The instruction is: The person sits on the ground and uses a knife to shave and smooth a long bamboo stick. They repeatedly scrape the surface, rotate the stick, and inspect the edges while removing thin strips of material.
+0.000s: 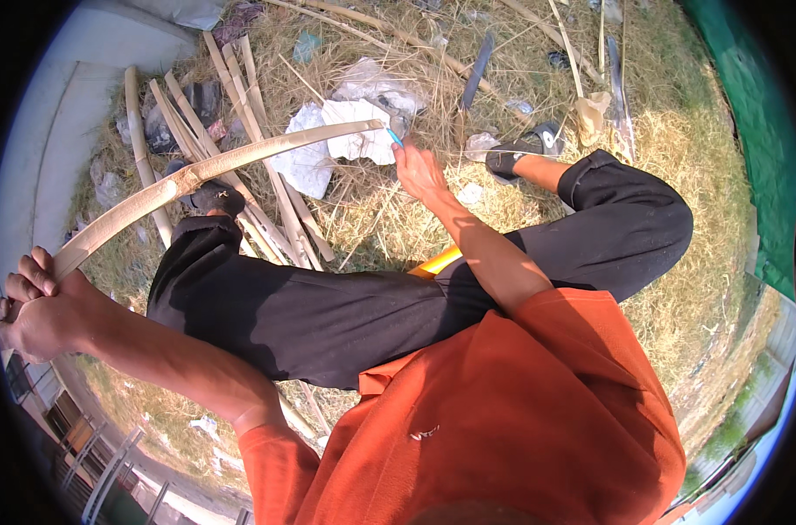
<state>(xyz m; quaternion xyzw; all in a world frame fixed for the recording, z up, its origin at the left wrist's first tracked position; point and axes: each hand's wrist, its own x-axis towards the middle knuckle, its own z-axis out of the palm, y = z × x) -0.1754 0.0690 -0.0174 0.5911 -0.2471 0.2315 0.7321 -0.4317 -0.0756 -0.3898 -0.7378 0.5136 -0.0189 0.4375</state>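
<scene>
A long split bamboo strip arcs across the view, with a knot partway along it. Its near end is in my left hand, the fingers wrapped around it at the far left. My right hand is closed on a slim blue tool, which meets the strip's far end; whether it is a knife or a pen cannot be made out. White stone slabs lie on the ground below that end.
Several bamboo strips lie in a pile by my left foot. My right foot stands on dry grass. A yellow-orange object shows beneath my legs. A pale wall borders the left, a green sheet the right.
</scene>
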